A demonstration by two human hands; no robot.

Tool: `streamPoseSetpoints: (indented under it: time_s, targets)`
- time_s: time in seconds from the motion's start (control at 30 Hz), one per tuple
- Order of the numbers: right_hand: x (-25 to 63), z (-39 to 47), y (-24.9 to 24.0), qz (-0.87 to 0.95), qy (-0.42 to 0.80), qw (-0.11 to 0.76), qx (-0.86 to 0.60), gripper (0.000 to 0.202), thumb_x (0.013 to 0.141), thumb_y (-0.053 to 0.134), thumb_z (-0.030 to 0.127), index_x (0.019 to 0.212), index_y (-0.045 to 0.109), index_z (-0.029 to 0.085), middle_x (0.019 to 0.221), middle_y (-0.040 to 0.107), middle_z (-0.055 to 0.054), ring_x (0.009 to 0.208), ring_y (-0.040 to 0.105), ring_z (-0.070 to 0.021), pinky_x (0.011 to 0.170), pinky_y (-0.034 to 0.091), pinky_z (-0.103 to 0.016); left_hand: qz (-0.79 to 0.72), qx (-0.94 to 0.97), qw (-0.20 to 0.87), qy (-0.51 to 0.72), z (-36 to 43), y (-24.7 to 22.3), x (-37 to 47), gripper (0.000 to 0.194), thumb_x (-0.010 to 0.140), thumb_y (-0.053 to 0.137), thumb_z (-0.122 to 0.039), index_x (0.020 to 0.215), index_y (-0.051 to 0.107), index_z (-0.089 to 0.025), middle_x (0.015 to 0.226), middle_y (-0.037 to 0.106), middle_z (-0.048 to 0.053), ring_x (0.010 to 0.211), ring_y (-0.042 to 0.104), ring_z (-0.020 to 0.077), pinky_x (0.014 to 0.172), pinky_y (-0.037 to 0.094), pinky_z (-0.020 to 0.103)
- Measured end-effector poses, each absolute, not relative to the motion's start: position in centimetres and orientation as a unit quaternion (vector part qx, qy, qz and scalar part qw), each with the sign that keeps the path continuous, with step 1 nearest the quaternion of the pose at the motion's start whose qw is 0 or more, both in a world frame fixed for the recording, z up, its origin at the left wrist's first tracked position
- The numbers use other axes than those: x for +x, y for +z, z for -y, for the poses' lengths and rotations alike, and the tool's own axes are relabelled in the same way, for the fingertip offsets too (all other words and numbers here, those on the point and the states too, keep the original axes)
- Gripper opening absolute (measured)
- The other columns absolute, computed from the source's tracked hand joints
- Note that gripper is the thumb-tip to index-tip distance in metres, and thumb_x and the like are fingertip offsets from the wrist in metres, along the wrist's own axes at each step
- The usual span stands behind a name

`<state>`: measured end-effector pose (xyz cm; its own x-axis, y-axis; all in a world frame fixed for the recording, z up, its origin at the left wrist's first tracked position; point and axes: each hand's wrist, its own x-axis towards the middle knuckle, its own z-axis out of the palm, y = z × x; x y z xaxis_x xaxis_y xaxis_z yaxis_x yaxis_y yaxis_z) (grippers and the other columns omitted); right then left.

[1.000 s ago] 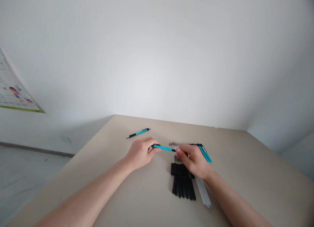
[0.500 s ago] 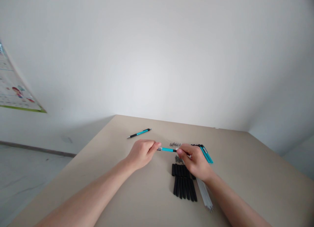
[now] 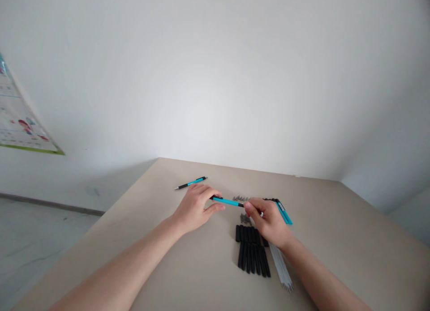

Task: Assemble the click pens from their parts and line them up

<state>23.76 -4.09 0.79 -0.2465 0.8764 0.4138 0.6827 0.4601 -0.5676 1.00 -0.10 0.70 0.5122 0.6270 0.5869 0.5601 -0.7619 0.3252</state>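
Level across the middle of the head view is a blue and black pen (image 3: 228, 202), its clip end to the left. My right hand (image 3: 268, 219) pinches the pen's black grip end between thumb and fingers. My left hand (image 3: 194, 209) has its thumb spread away from its fingers, which lie against or just behind the clip end; contact there is hard to make out. Small metal springs (image 3: 241, 198) lie behind the pen, and grey metal pieces (image 3: 245, 219) just in front of it. Another blue and black pen (image 3: 191, 183) rests beyond my left hand.
On the beige table (image 3: 161, 275) lie short black grips (image 3: 247, 233), longer black tubes (image 3: 253, 259) and white refills (image 3: 281, 268). Blue pen barrels (image 3: 285, 212) lie beyond my right hand. A white wall (image 3: 215, 78) stands behind; a poster (image 3: 25, 118) hangs left.
My left thumb and fingers have come apart, uncovering the pen's clip end. That end has risen slightly. My right hand keeps its pinch in nearly the same place.
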Motion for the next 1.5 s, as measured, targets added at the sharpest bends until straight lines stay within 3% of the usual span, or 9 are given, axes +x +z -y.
streamPoseSetpoints:
  time_s: [0.1,0.2,0.47,0.73,0.9,1.07,1.23,1.4,1.5]
  targets:
    - [23.1,4.4,0.8,0.782,0.149,0.349,-0.494,0.046,0.096,0.037,0.040,0.059,0.052,0.018,0.054,0.051,0.001,0.052,0.047,-0.0119,0.051,0.032,-0.024,-0.325,0.878,-0.041,0.348,0.8,1.5,1.7,0.022,0.081,0.068,-0.040,0.093,0.065,-0.023,0.096,0.064,0.004,0.096,0.052,0.0233,0.089,0.031,0.040]
    - [22.4,4.6,0.7,0.791,0.158,0.345,-0.480,0.045,0.097,0.035,0.040,0.061,0.053,0.018,0.055,0.052,0.001,0.054,0.049,-0.0126,0.053,0.034,-0.024,-0.299,0.892,-0.065,0.334,1.4,1.9,2.6,0.014,0.088,0.060,-0.032,0.084,0.065,-0.020,0.087,0.062,0.004,0.088,0.052,0.0205,0.083,0.033,0.038]
    - [22.3,4.5,1.0,0.812,0.089,0.361,-0.450,0.032,0.095,0.042,0.033,0.073,0.060,0.019,0.064,0.059,-0.004,0.064,0.052,-0.0168,0.061,0.038,-0.029,-0.283,0.900,0.053,0.326,1.4,0.7,3.2,0.025,0.096,0.042,-0.021,0.080,0.060,-0.016,0.073,0.054,0.003,0.066,0.053,0.0139,0.062,0.044,0.025]
    - [22.2,4.4,1.2,0.799,0.111,0.327,-0.492,0.040,0.096,0.039,0.032,0.061,0.054,0.019,0.056,0.056,-0.001,0.056,0.051,-0.0139,0.057,0.036,-0.027,-0.288,0.900,0.079,0.317,1.7,0.8,3.2,0.011,0.094,0.048,-0.021,0.097,0.059,-0.018,0.084,0.060,0.003,0.079,0.058,0.0167,0.072,0.047,0.027]
    - [22.3,4.3,1.3,0.802,0.096,0.350,-0.474,0.024,0.092,0.048,0.031,0.076,0.062,0.019,0.068,0.062,-0.002,0.063,0.054,-0.0154,0.058,0.039,-0.026,-0.293,0.894,0.098,0.323,1.5,0.6,3.2,0.010,0.093,0.048,-0.020,0.092,0.058,-0.019,0.083,0.061,0.003,0.077,0.059,0.0161,0.071,0.048,0.026]
    - [22.4,4.3,1.2,0.793,0.128,0.326,-0.498,0.039,0.095,0.041,0.034,0.062,0.057,0.019,0.056,0.057,0.000,0.054,0.053,-0.0135,0.053,0.037,-0.025,-0.294,0.897,0.100,0.314,1.4,0.6,3.0,0.008,0.090,0.052,-0.015,0.093,0.059,-0.019,0.083,0.060,0.003,0.079,0.058,0.0161,0.071,0.047,0.025]
    - [22.5,4.2,1.3,0.794,0.113,0.358,-0.478,0.020,0.091,0.050,0.031,0.080,0.061,0.019,0.073,0.063,-0.002,0.067,0.055,-0.0159,0.061,0.040,-0.026,-0.296,0.892,0.112,0.321,1.3,0.5,2.9,0.009,0.089,0.054,-0.012,0.093,0.059,-0.019,0.085,0.059,0.003,0.079,0.058,0.0160,0.071,0.046,0.024]
    - [22.5,4.2,1.3,0.791,0.124,0.332,-0.500,0.039,0.095,0.042,0.038,0.064,0.057,0.019,0.058,0.056,0.000,0.056,0.052,-0.0142,0.055,0.037,-0.026,-0.294,0.891,0.115,0.328,1.2,0.4,2.8,0.010,0.089,0.053,-0.012,0.092,0.060,-0.018,0.084,0.058,0.003,0.077,0.057,0.0152,0.070,0.045,0.024]
    - [22.6,4.2,1.3,0.789,0.114,0.350,-0.491,0.030,0.093,0.047,0.035,0.071,0.059,0.019,0.065,0.060,-0.001,0.061,0.053,-0.0154,0.058,0.039,-0.026,-0.293,0.888,0.122,0.332,1.3,0.5,2.8,0.010,0.088,0.054,-0.012,0.092,0.060,-0.018,0.084,0.059,0.003,0.076,0.057,0.0152,0.069,0.045,0.024]
